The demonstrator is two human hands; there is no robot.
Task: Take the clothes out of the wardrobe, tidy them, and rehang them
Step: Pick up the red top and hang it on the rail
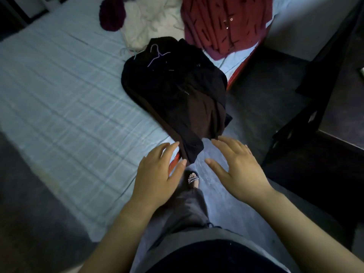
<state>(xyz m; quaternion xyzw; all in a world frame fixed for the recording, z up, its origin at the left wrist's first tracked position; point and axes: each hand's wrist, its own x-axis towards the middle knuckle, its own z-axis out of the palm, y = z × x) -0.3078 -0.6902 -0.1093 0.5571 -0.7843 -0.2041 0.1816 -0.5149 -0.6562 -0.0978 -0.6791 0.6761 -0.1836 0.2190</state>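
A heap of black and dark brown clothes lies on the bed's right edge, its lower end hanging over the side. A thin purple wire hanger rests on top of the heap. My left hand hovers just below the heap's hanging end, fingers spread, thumb close to the cloth. My right hand is to the right of that end, palm down, fingers apart, holding nothing. Farther back lie a red patterned garment, a cream garment and a dark maroon one.
The bed has a pale blue checked sheet and a red edge. A dark furniture frame stands at the right beside grey floor. My sandalled foot is below the hands.
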